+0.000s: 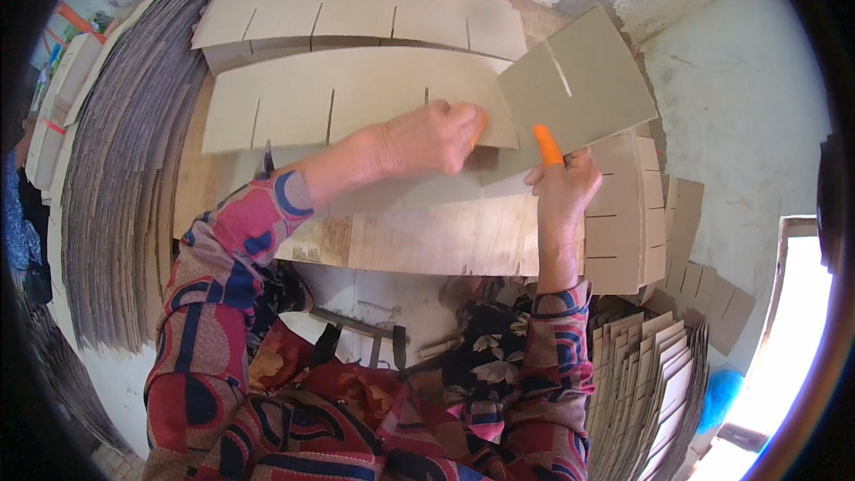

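One wooden table (427, 236) — slotted cardboard (374, 93) atop — stacks (129, 178) beside, wall (739, 107) flaking.

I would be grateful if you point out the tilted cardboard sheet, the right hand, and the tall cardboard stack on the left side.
Tilted cardboard sheet (598, 80): head view, on its face, right of the slot.
Right hand (569, 182): head view, on the hand's middle.
Tall cardboard stack (134, 169): head view, on its layered edges.

White wall (735, 125), patchy toward top; pale wooden tabletop (419, 236); harsh light through framed opening (795, 321) at right.
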Tool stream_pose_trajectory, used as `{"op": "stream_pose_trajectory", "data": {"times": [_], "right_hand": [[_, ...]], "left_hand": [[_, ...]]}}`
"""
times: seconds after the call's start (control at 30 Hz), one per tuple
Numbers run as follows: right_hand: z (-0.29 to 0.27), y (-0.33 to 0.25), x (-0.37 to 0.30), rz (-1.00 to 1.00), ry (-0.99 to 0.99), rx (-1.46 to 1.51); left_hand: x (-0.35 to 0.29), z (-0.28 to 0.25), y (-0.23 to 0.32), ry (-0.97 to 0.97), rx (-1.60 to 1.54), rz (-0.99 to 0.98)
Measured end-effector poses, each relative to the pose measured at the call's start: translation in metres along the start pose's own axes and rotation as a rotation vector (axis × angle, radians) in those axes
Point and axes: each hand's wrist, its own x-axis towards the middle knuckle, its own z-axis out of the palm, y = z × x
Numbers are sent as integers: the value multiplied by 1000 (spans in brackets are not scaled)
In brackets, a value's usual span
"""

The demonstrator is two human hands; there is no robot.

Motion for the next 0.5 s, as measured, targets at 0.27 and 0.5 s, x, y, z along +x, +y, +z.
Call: {"op": "stream_pose_trajectory", "data": {"times": [0.27,0.5], "right_hand": [[2,23,-1,-13,83,21],[3,19,-6,-6,101,16]], "left_hand": [[-1,-24,44,20,-362,-215],[3,-1,-49,21,-322,-677]]}}
